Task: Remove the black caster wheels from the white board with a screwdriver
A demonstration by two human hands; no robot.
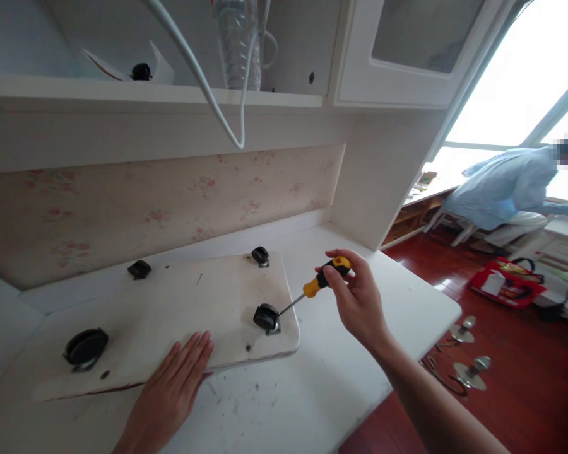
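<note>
A white board (184, 315) with rounded corners lies flat, several black caster wheels on its upper face. My right hand (357, 293) grips a yellow and black screwdriver (319, 282), its shaft slanting down left. The tip meets the metal plate beside the near right caster (266, 316); the screw there is too small to make out. Flat on the board's near edge rests my left hand (182, 372), fingers stretched out. Other casters stand at the far right (260, 255), far left (139, 270) and near left (86, 348).
The board lies on a white desktop (350, 372) below a shelf (170, 93). A white cable (203, 88) hangs from above. A plastic bottle (239, 44) stands on the shelf. Metal fittings (471, 372) and a red bag (506, 284) are on the floor; a person (506, 183) sits near the window.
</note>
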